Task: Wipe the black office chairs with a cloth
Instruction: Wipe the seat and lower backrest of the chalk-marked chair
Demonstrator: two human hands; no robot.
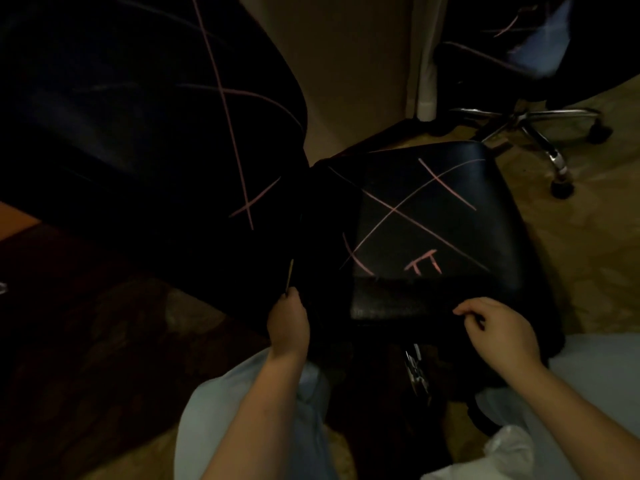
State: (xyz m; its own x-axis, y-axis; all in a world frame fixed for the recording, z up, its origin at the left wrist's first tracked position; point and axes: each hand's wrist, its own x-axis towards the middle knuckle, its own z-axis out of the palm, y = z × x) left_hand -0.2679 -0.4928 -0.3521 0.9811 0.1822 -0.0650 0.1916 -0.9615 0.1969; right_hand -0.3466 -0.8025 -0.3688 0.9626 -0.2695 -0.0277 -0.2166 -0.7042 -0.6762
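Both hands are low, at the front of a black chair. Left hand (288,323) pinches a thin little stick (289,274) in its fingertips, and the stick points up. It could be chalk, but it is too dark to be sure. Right hand (498,329) has bent fingers at the front edge of the chair seat (433,216). I cannot tell if it holds anything or only touches the edge. It may be there to stop the chair from rolling.

The seat lies just past the right hand. The chair back (138,116) rises past the left hand, big and dark. Both have pink lines (394,209) drawn across them, so they look not yet wiped.

No cloth is in the left hand. A pale crumpled thing (509,448) lies by the right forearm, nearer the person than the hand. It may be the cloth or a bag; I cannot tell. I think a hand must pick up a cloth before any wiping.

A second chair (502,64) stands far beyond the right hand, with shiny legs (530,121) and wheels. The person's pale trousers (249,410) are close on both sides of the near chair, so there is little room to turn it.
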